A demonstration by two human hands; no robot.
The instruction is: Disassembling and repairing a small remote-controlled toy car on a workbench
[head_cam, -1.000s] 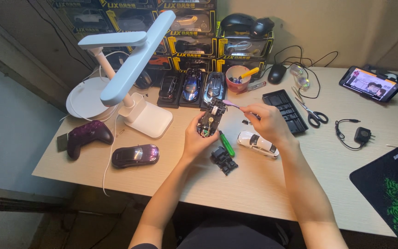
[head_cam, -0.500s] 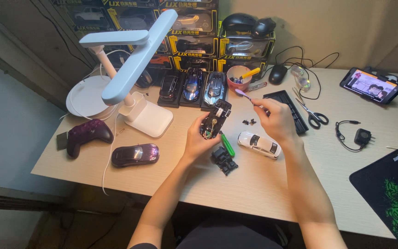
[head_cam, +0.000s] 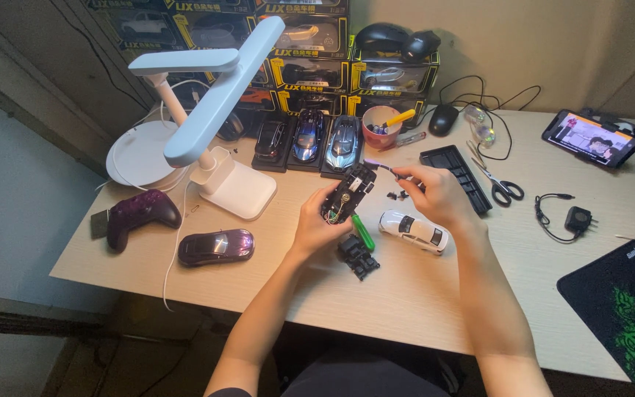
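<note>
My left hand holds a black toy car chassis tilted up, its underside with wires facing me. My right hand pinches a thin purple-handled screwdriver whose tip points toward the top of the chassis. Under my hands on the wooden desk lie a green-handled tool, a black car part and a white toy car body. A few small dark screws sit near my right fingers.
A white desk lamp stands at the left, with a dark game controller and a purple toy car in front. Three model cars, boxed cars, a red cup, black tray, scissors, phone lie behind.
My right hand drew back to the right with the screwdriver, then came in again toward the chassis. The left hand has kept the chassis nearly still.
</note>
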